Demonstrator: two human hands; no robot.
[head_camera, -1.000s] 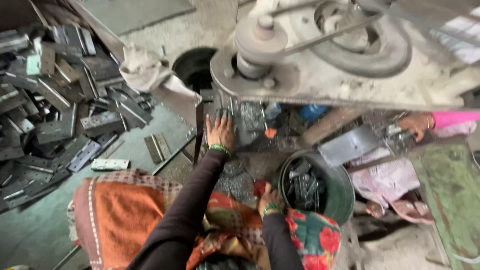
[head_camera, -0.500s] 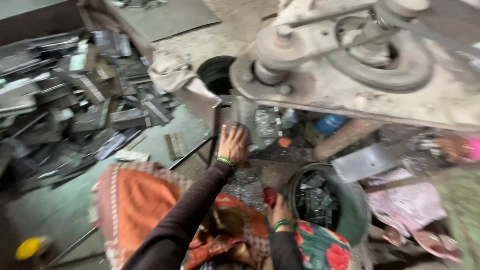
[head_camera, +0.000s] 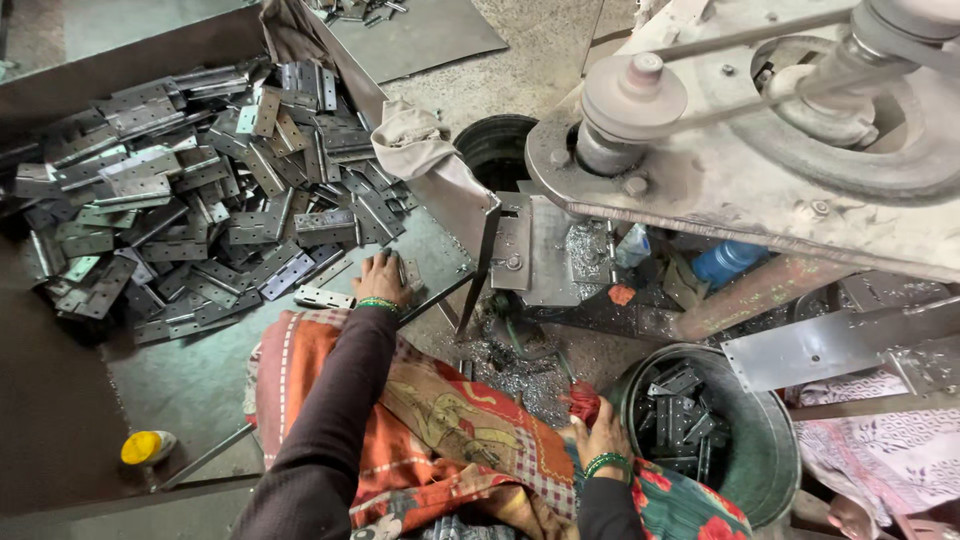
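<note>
**A:** So what are the hands doing here? The left hand (head_camera: 380, 280) is lying palm-down with fingers spread, touching a flat grey metal hinge plate (head_camera: 324, 297) at the near edge of the pile. I can't tell if it's actually gripping anything. The right hand (head_camera: 603, 435) is resting down by the lap, fingers loosely curled against a bit of red cloth (head_camera: 583, 402), just beside the bucket.

**B:** Yeah, and that plate is sitting on the metal tray (head_camera: 200, 380), right at the front of the big heap of hinge plates (head_camera: 190, 220) that's filling the tray's left and back. Both wrists are wearing green bangles, dark sleeves.

**A:** The round metal bucket (head_camera: 770, 450) on the right is holding a smaller batch of dark hinges. Metal shavings (head_camera: 520, 375) are littering the floor between the lap and the machine.

**B:** The machine (head_camera: 740, 170) is looming over the top right, with a pulley and belt. A blue bottle (head_camera: 727, 262) is tucked under it, a rag (head_camera: 415, 140) is draped on the tray's wall, and a yellow cap (head_camera: 146, 446) is lying at the tray's near corner.
</note>
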